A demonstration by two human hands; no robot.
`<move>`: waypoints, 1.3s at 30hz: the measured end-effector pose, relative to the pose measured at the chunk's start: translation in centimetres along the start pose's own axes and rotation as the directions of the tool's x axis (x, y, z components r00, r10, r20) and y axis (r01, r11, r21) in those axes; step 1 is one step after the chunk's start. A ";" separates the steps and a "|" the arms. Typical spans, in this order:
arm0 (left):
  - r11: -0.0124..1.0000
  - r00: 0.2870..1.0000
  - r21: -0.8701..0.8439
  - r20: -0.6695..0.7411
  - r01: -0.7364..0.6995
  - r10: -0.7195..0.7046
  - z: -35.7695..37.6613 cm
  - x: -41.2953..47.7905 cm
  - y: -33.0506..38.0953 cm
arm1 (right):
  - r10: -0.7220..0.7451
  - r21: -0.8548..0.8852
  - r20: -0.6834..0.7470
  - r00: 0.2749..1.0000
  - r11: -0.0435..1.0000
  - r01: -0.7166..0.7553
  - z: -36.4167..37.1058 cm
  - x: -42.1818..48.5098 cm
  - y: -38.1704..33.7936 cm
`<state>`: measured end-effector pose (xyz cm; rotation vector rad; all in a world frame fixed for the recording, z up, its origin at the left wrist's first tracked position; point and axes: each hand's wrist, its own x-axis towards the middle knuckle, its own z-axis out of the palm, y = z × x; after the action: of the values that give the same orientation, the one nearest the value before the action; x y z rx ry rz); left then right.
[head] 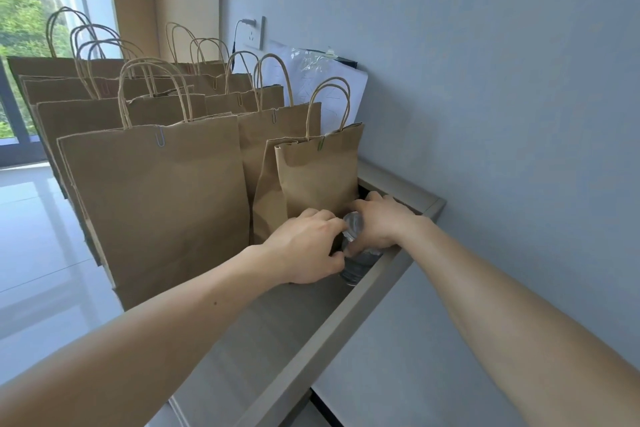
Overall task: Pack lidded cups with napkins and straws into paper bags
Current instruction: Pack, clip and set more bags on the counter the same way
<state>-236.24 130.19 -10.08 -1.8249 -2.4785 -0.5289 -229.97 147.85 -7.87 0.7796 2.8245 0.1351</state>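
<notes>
1. Grip: both hands are closed on the clear cup. The left hand pinches at the lid, and the right hand wraps the far side.
2. The cup sits at the right edge of the worktop, just in front of the small paper bag.
3. Probably best: steady the thin wall lightly and press the lid evenly, not squeezing.
4. Its long axis looks near upright with the lid on top. Any lean is hidden.

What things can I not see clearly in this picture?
1. Head view: the clear plastic cup, mostly covered by the left hand and right hand; its lid is unclear.
2. Head view: contents of the brown paper bags, hidden by clipped tops.
</notes>
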 end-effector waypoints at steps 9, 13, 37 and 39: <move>1.000 1.000 -0.012 0.017 0.009 -0.009 -0.2 -0.8 -0.5 | 0.037 0.258 0.017 0.999 0.965 -0.040 -0.2 0.3 0.6; 1.000 1.000 0.002 -0.009 0.014 -0.014 -1.0 -0.7 -0.8 | 0.114 0.321 -0.212 0.970 0.946 -0.041 -3.2 -0.7 1.4; 0.960 0.885 -0.113 0.371 -0.258 0.282 15.8 -2.0 24.4 | 0.582 0.526 -0.050 0.811 0.706 -0.474 11.4 -31.9 20.3; 0.961 0.848 -0.116 0.453 -0.251 0.276 19.2 -3.9 26.2 | 0.595 0.532 0.034 0.803 0.670 -0.518 15.0 -33.4 20.9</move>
<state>-207.06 138.80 -22.27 -2.5199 -2.4103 -0.1500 -188.23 148.97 -13.62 1.8210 2.6480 -0.5362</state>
